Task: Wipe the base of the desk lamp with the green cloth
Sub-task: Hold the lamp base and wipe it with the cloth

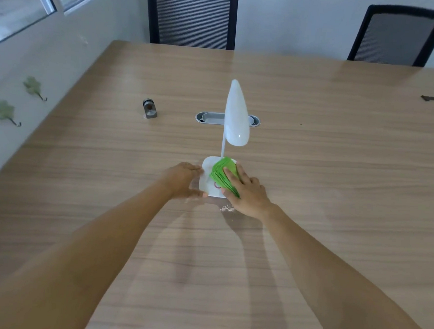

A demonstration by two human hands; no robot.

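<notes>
A white desk lamp stands mid-table, its long head [236,114] rising on a thin stalk from a square white base [207,175]. A bunched green cloth [221,172] lies on the right half of the base. My right hand [247,191] presses flat on the cloth, fingers spread over it. My left hand [183,180] grips the base's left edge, thumb at the near corner. A red ring mark on the base shows just below the cloth.
The wooden table [312,170] holds a small grey metal gadget [149,108] at the left, an oval cable port [208,118] behind the lamp, and whitish crumbs [227,209] near my right wrist. Two black mesh chairs [192,18] stand at the far edge.
</notes>
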